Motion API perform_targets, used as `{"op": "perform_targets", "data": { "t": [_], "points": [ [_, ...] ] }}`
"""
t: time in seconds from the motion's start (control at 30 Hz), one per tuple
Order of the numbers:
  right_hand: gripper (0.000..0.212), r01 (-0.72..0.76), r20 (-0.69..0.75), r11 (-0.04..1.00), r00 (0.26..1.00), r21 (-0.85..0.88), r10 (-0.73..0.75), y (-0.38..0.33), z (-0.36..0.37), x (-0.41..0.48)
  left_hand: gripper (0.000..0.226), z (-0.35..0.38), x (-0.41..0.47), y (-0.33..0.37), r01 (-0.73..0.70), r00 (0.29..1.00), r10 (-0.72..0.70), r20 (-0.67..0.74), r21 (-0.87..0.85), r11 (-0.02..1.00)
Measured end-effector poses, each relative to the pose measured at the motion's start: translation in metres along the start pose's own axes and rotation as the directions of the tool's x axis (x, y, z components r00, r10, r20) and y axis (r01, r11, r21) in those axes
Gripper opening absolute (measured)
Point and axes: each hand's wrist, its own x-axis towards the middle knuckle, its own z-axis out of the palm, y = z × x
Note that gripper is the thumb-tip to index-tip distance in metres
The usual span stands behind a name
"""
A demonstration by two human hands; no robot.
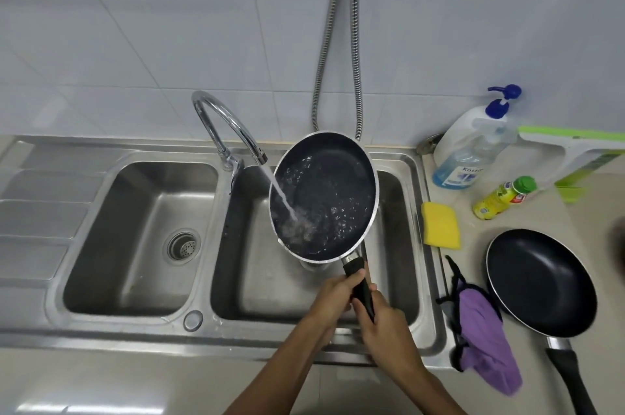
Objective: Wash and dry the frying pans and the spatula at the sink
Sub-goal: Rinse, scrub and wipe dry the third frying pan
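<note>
A dark frying pan (334, 191) with a pale rim is tilted over the right sink basin (395, 245). Water from the tap (223, 123) streams onto its inner face and splashes. Both hands grip its black handle: my left hand (334, 293) higher up, my right hand (382, 320) just below. A second black frying pan (541, 282) lies flat on the counter at the right, handle toward me. A slim wooden stick beside the held handle may be the spatula; I cannot tell.
A yellow sponge (441, 225) lies by the sink's right rim. A purple cloth (487, 340) hangs over the counter edge. A pump soap bottle (473, 147), a small yellow bottle (504, 198) and a green-white squeegee (581, 150) stand behind. The left basin (135, 211) holds only its drain.
</note>
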Motion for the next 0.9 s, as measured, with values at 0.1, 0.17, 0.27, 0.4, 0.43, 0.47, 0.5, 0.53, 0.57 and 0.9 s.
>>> {"op": "perform_targets", "data": {
  "t": [0.1,0.17,0.27,0.4,0.43,0.47,0.5,0.53,0.57,0.9],
  "points": [
    [0.041,0.017,0.009,0.996,1.000,-0.093,-0.016,-0.002,0.004,-0.003,0.026,0.001,-0.005,0.003,0.014,1.000,-0.014,0.007,-0.011,1.000],
    [0.044,0.045,0.013,0.985,0.999,-0.164,-0.044,-0.004,0.006,-0.007,0.021,-0.001,-0.009,0.003,0.019,1.000,-0.019,0.012,0.014,1.000],
    [0.042,0.052,0.014,0.972,0.999,-0.229,-0.050,-0.009,0.010,-0.011,0.022,-0.004,-0.015,0.006,0.021,1.000,-0.022,0.021,0.064,0.998],
    [0.039,0.043,-0.004,0.957,0.999,-0.288,-0.046,-0.016,0.012,-0.015,0.024,-0.008,-0.021,0.013,0.031,0.998,-0.037,0.048,0.108,0.994],
    [0.036,0.043,-0.009,0.955,0.999,-0.295,-0.048,-0.017,0.012,-0.015,0.028,-0.010,-0.022,0.013,0.030,0.998,-0.038,0.056,0.132,0.991],
    [0.033,0.043,-0.008,0.952,0.999,-0.303,-0.047,-0.017,0.011,-0.015,0.033,-0.015,-0.024,0.012,0.028,0.996,-0.041,0.074,0.169,0.985],
    [0.029,0.042,-0.005,0.947,0.999,-0.319,-0.046,-0.017,0.010,-0.015,0.037,-0.022,-0.028,0.014,0.027,0.994,-0.048,0.099,0.211,0.977],
    [0.026,0.040,-0.001,0.939,0.999,-0.340,-0.043,-0.017,0.009,-0.015,0.041,-0.034,-0.033,0.015,0.038,0.989,-0.072,0.126,0.256,0.966],
    [0.026,0.035,-0.001,0.931,0.999,-0.363,-0.038,-0.017,0.007,-0.015,0.044,-0.050,-0.034,0.017,0.071,0.984,-0.115,0.134,0.294,0.953],
    [0.016,-0.040,-0.028,0.908,0.999,-0.417,0.031,-0.016,-0.003,-0.014,0.029,-0.212,0.035,0.125,-0.123,0.818,0.149,-0.555,0.085,0.989]
  ]
}}
